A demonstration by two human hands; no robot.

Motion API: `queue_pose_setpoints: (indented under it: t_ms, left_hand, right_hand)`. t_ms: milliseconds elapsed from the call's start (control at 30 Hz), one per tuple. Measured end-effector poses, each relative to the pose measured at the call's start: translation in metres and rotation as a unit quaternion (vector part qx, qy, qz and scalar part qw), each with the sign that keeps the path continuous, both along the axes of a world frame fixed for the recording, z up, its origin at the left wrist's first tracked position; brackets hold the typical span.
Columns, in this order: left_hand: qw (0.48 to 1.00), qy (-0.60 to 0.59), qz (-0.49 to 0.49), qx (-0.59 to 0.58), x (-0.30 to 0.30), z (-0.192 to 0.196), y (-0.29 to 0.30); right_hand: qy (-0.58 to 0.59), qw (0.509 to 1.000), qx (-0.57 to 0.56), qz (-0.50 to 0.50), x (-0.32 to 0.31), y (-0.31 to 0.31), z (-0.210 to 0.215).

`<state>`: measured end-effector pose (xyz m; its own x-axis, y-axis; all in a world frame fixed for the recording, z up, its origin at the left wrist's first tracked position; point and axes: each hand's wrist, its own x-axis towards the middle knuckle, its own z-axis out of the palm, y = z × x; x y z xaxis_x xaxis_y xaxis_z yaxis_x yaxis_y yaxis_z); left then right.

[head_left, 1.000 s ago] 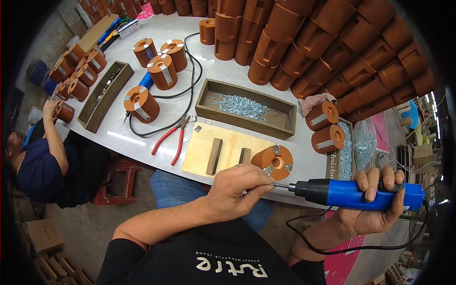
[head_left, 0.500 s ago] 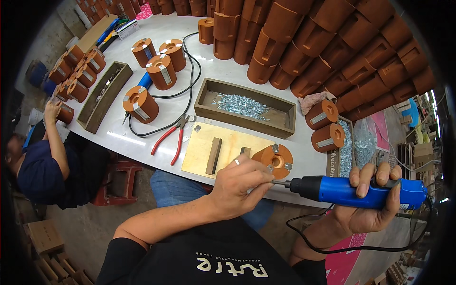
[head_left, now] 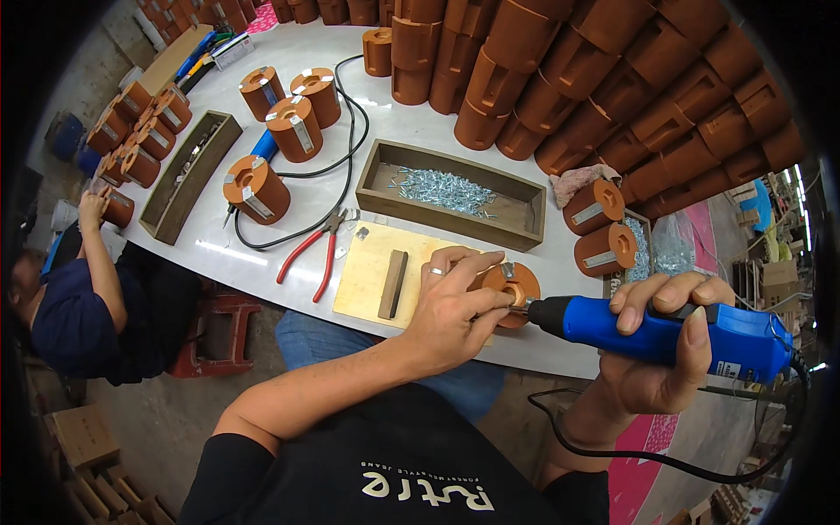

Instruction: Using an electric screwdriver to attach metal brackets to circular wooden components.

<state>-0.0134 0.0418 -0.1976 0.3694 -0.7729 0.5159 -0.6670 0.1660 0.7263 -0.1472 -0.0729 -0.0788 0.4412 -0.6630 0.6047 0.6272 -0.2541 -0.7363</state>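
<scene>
The right hand [head_left: 661,350] is wrapped around the smooth blue plastic body of an electric screwdriver [head_left: 726,337], whose tapered black nose points at the left hand. A glossy black cable [head_left: 639,453] loops below the right hand. The left hand [head_left: 459,311] is partly curled, its fingers over the near side of a matte reddish-brown cylinder [head_left: 514,280] and its fingertips beside the driver's tip; whether they pinch anything small cannot be told. The cylinder, with a recess in its round face and a small shiny metal plate at its rim, lies just beyond the driver's nose.

Left of the left hand, a pale, flat wooden board [head_left: 363,280] carries a dark squared bar [head_left: 394,284]; farther left lie pliers [head_left: 325,249] with slick red handles. Beyond both hands, on the smooth whitish table [head_left: 420,127], a long rough-edged wooden tray [head_left: 394,206] holds bright, slender metal screws [head_left: 442,188].
</scene>
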Motion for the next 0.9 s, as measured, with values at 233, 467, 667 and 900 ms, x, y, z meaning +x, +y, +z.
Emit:
queue_pose_setpoints:
  t_ms: [233,467,667,900]
  left_hand:
    - [1.000,-0.010,0.016,-0.009,-0.006,-0.006,-0.003]
    - [1.000,0.003,0.015,-0.001,-0.008,-0.008,-0.002]
    - [1.000,0.023,0.009,0.011,-0.009,-0.009,-0.001]
    - [0.999,0.034,0.011,0.010,-0.011,-0.013,-0.001]
  right_hand:
    - [0.015,1.000,-0.002,-0.018,0.005,0.005,0.001]
    - [0.026,0.999,-0.002,-0.030,0.009,0.008,0.000]
    - [0.039,0.999,-0.003,-0.021,0.011,0.008,0.002]
    - [0.032,0.999,0.001,-0.001,0.010,0.006,0.001]
